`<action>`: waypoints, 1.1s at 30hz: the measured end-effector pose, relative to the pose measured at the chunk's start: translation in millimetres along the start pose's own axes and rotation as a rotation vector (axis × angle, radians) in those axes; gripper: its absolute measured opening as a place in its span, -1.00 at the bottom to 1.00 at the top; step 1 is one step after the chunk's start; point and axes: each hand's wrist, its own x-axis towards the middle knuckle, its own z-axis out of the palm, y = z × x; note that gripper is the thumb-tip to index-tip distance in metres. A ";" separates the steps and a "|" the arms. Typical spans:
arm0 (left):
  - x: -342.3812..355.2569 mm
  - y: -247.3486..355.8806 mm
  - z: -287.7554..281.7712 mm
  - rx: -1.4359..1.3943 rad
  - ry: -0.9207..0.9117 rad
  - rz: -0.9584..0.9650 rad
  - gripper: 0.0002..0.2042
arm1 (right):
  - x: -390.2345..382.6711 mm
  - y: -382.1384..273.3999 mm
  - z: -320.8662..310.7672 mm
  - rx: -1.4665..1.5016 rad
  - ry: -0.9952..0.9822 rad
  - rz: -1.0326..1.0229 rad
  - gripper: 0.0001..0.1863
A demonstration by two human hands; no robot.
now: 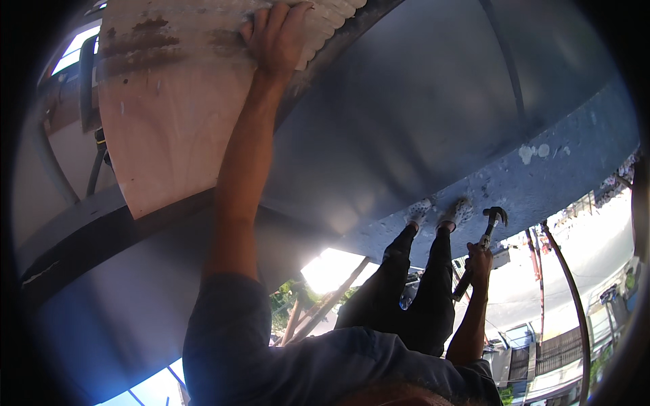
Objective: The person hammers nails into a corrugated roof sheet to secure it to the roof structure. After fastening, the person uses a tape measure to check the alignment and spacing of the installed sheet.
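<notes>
My left arm stretches far up, and my left hand (pixel 276 39) rests on a pale corrugated sheet (pixel 183 27), close to its wavy edge. Its fingers are spread over the ridges; whether the tips hook round anything I cannot make out. Brown stains streak the sheet. Beneath it lies a smooth pinkish-brown board (pixel 169 135). Down at my right side, my right hand (pixel 480 260) is closed round the handle of a claw hammer (pixel 497 215). The hammer's dark head points away from me, well apart from the sheet.
My feet stand on a narrow blue-grey ledge (pixel 521 176) with pale blotches. A large smooth grey surface (pixel 406 88) extends beyond it. Right of the ledge, a bright street (pixel 589 250) shows far below, with a dark cable (pixel 572 277) in front. Wooden poles (pixel 332 298) slant behind my legs.
</notes>
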 end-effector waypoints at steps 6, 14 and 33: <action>0.9 0.4 10.5 0.076 0.035 -0.009 -0.81 | -61.9 -196.8 13.4 0.317 0.020 -0.040 -0.73; -20.4 -9.6 23.0 0.145 0.119 -0.045 -0.76 | -91.3 -140.7 62.3 0.530 0.039 0.008 -0.60; -22.7 15.8 30.9 0.087 0.520 -0.086 -0.82 | 80.4 -289.8 143.2 0.689 -0.541 -0.798 -0.19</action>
